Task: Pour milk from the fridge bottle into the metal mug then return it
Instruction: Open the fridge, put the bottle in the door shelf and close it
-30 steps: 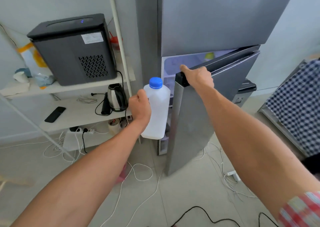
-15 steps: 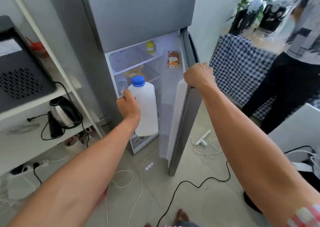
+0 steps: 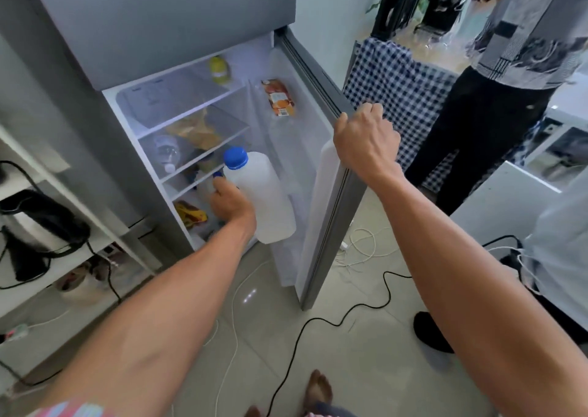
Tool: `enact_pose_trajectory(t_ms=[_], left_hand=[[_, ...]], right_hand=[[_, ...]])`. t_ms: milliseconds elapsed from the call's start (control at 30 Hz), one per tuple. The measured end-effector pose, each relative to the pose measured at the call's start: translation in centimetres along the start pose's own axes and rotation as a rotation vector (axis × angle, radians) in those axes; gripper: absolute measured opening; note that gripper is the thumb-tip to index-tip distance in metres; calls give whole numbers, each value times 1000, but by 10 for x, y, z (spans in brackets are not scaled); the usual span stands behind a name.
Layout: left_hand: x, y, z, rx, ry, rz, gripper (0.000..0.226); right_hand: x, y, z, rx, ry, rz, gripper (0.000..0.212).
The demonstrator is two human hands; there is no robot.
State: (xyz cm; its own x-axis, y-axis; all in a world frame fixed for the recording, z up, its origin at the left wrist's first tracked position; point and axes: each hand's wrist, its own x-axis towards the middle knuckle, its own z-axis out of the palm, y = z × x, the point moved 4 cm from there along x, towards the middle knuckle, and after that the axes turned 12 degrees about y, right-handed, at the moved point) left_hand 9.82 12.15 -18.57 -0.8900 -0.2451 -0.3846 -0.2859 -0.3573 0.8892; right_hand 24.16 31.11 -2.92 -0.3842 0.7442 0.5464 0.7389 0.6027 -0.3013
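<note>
— since a second ago the fridge door has swung wide and the milk bottle has gone in past the frame.
— so it's the return step?
— looks so. left hand grasps the bottle by its side, blue cap on, held upright in front of the lower shelves, not yet set down.
— and the right hand?
— clenched over the door's top edge. next he needs a free spot to stand the bottle, then let go.
</note>
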Motion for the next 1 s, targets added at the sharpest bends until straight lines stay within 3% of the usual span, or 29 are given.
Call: enact_pose_trajectory(t_ms=[167,333,433,500,700,867,1000], left_hand=[[20,-38,11,-120,147,-215,36],[39,-83,18,-125,224,-320,42],[44,-104,24,-106,276,-374,58],[43,-112,29,-109,298,-349,53],[47,-140,39,-56,187,-379,51],[39,-140,49,56,81,-286,29],[33,-139,57,177,-14,-197,29]], right_hand=[[2,0,9,-26,62,8,46],[2,1,10,-58,106,-18,43],[2,2,11,-84,130,-42,39],[2,3,13,-105,146,-54,39],[1,2,14,-132,194,-79,34],[1,-1,14,-147,192,-86,33],[1,-1,14,-156,178,-85,35]])
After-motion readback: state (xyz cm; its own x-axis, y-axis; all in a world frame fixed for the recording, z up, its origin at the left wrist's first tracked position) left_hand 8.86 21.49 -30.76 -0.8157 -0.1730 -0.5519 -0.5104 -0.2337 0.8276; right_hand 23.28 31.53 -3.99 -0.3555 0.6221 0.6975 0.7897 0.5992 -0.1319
